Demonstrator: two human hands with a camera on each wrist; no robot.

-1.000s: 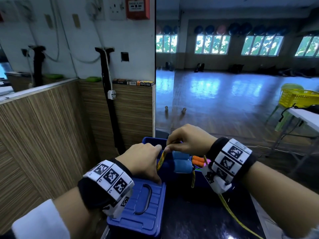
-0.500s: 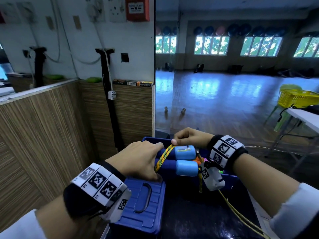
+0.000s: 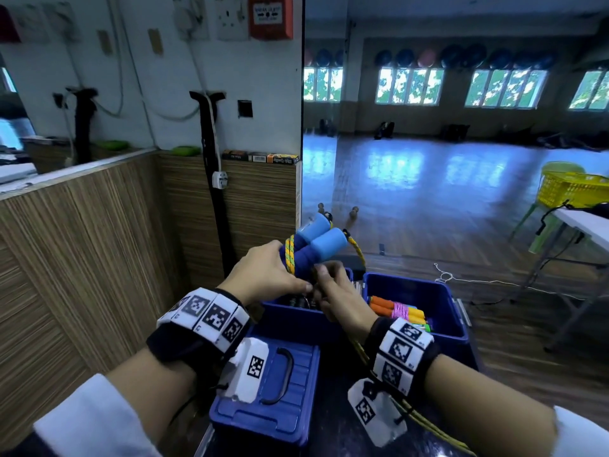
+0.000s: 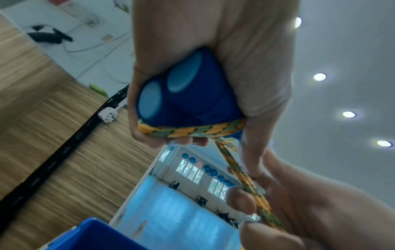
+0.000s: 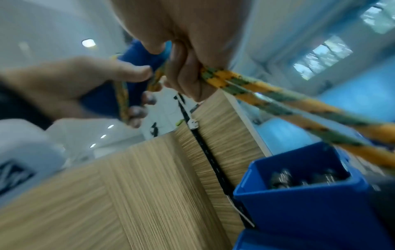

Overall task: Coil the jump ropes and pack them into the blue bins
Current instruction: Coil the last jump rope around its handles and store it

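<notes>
The left hand (image 3: 267,275) grips the two blue handles (image 3: 316,245) side by side, its fingers curled around them and over the first turns of the yellow rope (image 3: 290,255), above the left bin (image 3: 296,316). The right hand (image 3: 339,298) is just beside it, a little nearer and lower, and its fingers pinch the doubled rope, as the right wrist view shows; from there the two strands run down past the right wrist toward the near edge of the scene. The step in hand seems to be winding the rope around the handles. To do it well, I think the left hand should keep both handles pressed together so they do not slide apart, and the right hand should feed the rope with light tension, laying each turn next to the last one and not crossing over it. The two strands should stay flat and parallel, because a twist may make the bundle thick. The loose tail is long, so it could catch on the bin rim or on the lid (image 3: 273,390) that lies near the left wrist. The right bin (image 3: 438,311) already holds a coiled rope with orange handles (image 3: 385,305), so this task is partly done.
</notes>
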